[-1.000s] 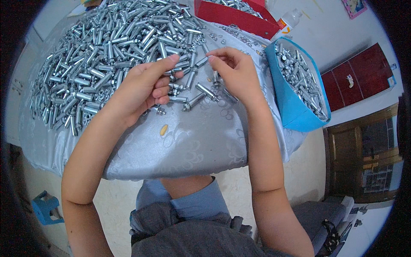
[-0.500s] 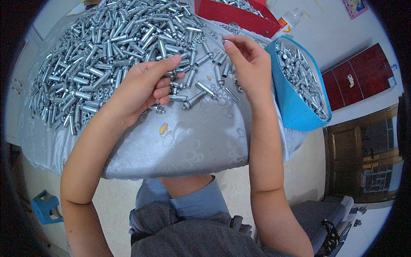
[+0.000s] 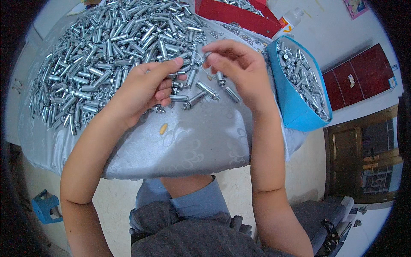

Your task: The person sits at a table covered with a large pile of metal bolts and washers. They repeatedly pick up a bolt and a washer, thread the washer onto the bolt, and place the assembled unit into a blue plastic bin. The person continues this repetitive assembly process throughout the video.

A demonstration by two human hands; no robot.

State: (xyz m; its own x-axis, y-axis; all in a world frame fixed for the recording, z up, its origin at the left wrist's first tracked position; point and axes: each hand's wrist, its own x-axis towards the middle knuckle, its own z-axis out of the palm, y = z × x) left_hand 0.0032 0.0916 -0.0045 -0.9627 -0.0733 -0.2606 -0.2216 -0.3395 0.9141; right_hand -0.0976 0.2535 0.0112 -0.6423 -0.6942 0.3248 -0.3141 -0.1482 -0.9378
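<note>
My left hand point(image 3: 147, 88) is closed in a pinch around a silver expansion bolt point(image 3: 173, 75), mostly covered by the fingers. Just to the right, my right hand point(image 3: 239, 70) has its thumb and fingertips together on a small silvery part point(image 3: 207, 55); blur hides its exact kind. The two hands are close but apart. Beyond and left of them spreads a large heap of expansion bolts point(image 3: 107, 51) with nuts and washers among them. Below the fingers a few loose bolts point(image 3: 207, 90) lie on the shiny grey tablecloth point(image 3: 205, 145).
On the right stands a blue fabric bin point(image 3: 299, 118) full of bolts. A red box point(image 3: 239, 19) with metal parts sits at the far edge, next to a white bottle point(image 3: 291, 19). A small yellow oval piece point(image 3: 163, 128) lies near me. A blue stool point(image 3: 45, 205) stands on the floor.
My right hand has moved left from beside the blue bin toward my left hand, with a small metal part at its fingertips. My left hand has hardly moved.
</note>
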